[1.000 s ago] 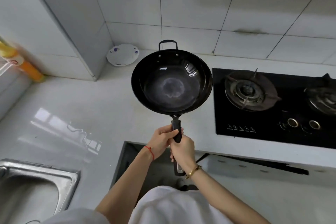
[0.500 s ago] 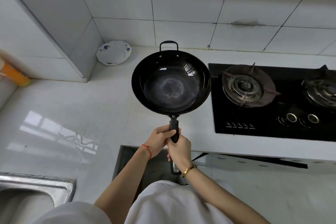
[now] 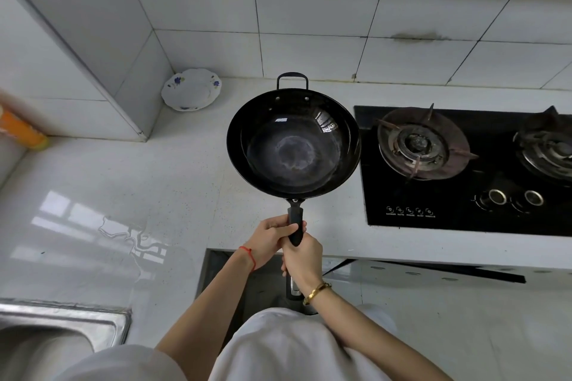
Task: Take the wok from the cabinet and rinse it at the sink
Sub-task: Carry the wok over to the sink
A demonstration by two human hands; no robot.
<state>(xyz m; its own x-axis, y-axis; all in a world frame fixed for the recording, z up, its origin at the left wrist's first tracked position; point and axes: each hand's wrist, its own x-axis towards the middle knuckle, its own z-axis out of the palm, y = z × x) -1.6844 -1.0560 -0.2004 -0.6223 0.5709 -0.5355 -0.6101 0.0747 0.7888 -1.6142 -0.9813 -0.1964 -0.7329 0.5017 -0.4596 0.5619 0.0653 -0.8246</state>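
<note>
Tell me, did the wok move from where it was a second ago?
Yes, a little. The wok has drifted right, away from the flowered plate, and its rim now overlaps the left edge of the gas hob.

wok (image 3: 293,145) perhaps nudged slightly nearer the wall, sink (image 3: 62,318) edge sliding further out of view

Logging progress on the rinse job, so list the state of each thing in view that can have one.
wok: held level above the counter, no food or water visible, not yet at the sink
left hand: grips the wok handle
right hand: grips the handle, nearer the body
sink: no water visible
plate: leans in the corner
left burner: no flame
cabinet: open
</note>
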